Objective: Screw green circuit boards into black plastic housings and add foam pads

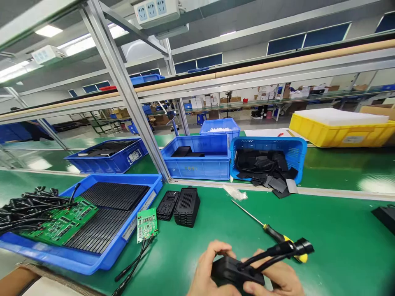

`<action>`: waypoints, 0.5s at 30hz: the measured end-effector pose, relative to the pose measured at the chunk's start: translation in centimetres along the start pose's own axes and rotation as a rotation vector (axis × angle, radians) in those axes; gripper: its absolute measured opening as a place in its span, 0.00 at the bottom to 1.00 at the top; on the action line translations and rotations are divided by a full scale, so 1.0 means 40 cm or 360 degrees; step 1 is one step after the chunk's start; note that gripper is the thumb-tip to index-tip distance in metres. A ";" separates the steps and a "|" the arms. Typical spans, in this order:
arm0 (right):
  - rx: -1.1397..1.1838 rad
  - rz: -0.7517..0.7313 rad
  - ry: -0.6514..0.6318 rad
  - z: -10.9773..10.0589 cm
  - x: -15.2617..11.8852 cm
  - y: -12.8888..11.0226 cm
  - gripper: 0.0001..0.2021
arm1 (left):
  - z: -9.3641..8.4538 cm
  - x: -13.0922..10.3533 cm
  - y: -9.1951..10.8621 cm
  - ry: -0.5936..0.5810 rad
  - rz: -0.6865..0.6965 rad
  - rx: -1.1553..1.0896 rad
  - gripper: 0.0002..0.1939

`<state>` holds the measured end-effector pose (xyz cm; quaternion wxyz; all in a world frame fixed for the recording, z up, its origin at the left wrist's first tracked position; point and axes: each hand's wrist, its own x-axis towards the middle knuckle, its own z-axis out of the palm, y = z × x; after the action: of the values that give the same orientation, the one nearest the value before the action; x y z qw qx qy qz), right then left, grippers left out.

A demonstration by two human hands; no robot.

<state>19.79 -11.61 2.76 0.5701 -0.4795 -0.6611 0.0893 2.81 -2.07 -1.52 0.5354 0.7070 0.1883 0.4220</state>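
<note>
Near the bottom edge, my left hand (207, 274) is closed round one end of a black plastic housing (226, 267). My right hand (273, 276) grips the other end, beside two black cables (262, 259) with connectors that come out of it. Just behind my right hand lies a screwdriver (276, 236) with a black and yellow handle. Farther left are a stack of black cases (187, 206), a flat black cover (167, 204) and a green circuit board (147, 224) with two cables.
A blue tray (106, 261) at the left holds black parts, circuit boards and cables. Blue bins (200, 167) and a blue basket (268, 144) of black pieces stand behind a metal post (123, 82). A black object (385, 218) sits at the right edge.
</note>
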 end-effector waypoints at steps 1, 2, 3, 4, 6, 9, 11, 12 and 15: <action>0.0054 0.0033 0.0020 -0.004 0.003 0.002 0.06 | -0.008 0.002 -0.005 -0.0125 -0.0062 0.0075 0.24; 0.0109 0.0070 0.0034 -0.007 0.003 0.005 0.08 | -0.012 0.004 -0.012 -0.0209 -0.0103 0.0127 0.21; 0.0152 0.0104 0.0048 -0.007 0.001 0.010 0.10 | -0.010 0.004 -0.021 -0.0249 -0.0114 0.0141 0.17; 0.0178 0.0130 0.0071 -0.006 -0.004 0.016 0.12 | -0.006 0.004 -0.032 -0.0244 -0.0096 0.0123 0.15; 0.0183 0.0162 0.0122 -0.003 -0.017 0.027 0.14 | 0.009 0.006 -0.054 -0.0184 0.0032 0.0077 0.15; 0.0274 0.0156 0.0096 -0.030 -0.018 0.024 0.13 | 0.019 0.025 -0.065 -0.0155 0.0509 0.0104 0.13; 0.0340 0.0203 -0.0224 -0.085 0.003 0.002 0.13 | 0.016 0.049 -0.041 -0.0186 0.0975 0.0281 0.12; 0.0324 0.0270 -0.0465 -0.121 0.018 -0.014 0.14 | 0.014 0.062 -0.020 -0.0198 0.1176 0.0439 0.12; 0.0074 0.0513 -0.1013 -0.231 0.050 -0.060 0.17 | 0.027 0.091 0.048 -0.0161 0.1463 0.0939 0.08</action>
<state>26.49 -15.34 8.77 0.3250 -0.5127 -0.7193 0.3379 5.40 -0.79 1.61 0.0832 0.8560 -0.0558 0.5072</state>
